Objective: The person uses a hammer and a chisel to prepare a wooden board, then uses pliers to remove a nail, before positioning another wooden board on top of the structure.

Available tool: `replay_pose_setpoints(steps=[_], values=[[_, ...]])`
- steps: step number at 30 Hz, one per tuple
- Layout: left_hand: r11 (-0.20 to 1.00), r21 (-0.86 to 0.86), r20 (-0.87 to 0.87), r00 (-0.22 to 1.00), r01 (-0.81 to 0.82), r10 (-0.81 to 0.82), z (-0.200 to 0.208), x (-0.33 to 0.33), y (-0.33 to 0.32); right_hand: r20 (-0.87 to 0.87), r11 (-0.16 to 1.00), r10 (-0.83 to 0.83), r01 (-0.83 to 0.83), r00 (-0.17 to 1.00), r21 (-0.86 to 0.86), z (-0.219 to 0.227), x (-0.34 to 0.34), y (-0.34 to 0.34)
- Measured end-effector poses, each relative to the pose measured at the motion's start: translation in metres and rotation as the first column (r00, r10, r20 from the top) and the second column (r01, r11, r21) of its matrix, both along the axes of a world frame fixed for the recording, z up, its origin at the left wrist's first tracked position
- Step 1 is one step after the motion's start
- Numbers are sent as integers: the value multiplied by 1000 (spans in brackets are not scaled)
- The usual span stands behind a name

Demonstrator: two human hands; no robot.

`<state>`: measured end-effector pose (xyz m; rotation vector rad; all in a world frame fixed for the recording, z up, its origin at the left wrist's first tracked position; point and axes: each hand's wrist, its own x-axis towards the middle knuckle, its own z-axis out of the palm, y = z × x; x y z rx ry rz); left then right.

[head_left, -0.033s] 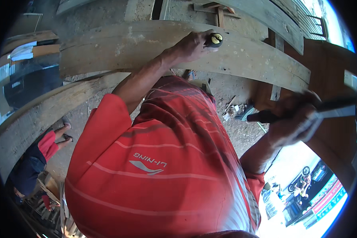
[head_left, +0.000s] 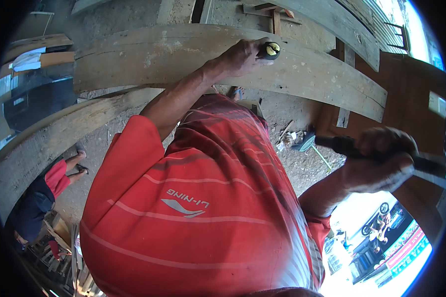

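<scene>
My left hand (head_left: 246, 57) is closed round an upright tool, seen end-on, that looks like a chisel (head_left: 271, 50). Its round end is pale yellow, split and ringed in black; the blade is hidden. That hand is over a long wooden plank (head_left: 183, 57) lying crosswise before me. Out to the right, my right hand (head_left: 384, 161) grips the dark handle of a hammer (head_left: 339, 145). The hammer's shaft runs right to a dark head at the picture's rim, where its shape is hard to make out. A gap separates the hammer from the chisel.
A second plank (head_left: 59, 133) curves along the left, and another board (head_left: 339, 29) lies at the far right. Brown panelling (head_left: 411, 84) stands on the right. Another person (head_left: 39, 203) is at lower left beside scrap wood. A green mesh racket-like thing (head_left: 307, 143) lies on the dirt floor.
My right hand has shifted down and to the right with the hammer, whose shaft now slopes down toward the right instead of up. My left hand and chisel stay nearly still.
</scene>
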<state>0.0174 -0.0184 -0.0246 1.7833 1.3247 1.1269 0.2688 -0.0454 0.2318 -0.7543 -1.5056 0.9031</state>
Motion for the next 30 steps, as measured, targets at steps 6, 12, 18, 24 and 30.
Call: replay_pose_setpoints(steps=[6,12,18,24,30], values=[[998,-63,48,999,-3,6,1,4,-2,888,991,-133,66,440,116,-97,12,-23],[1000,-1,65,998,-19,19,-8,13,-13,772,929,218,115,597,-351,-74,-17,-25],[996,-84,-27,999,-26,24,-7,8,-5,-80,968,6,14,997,250,37,-3,8],[993,-102,-155,987,-58,41,0,9,-8,939,976,137,117,316,-182,-119,9,-17],[993,-94,-139,989,-70,57,-15,4,-10,580,978,-22,138,814,-157,-67,7,-14]])
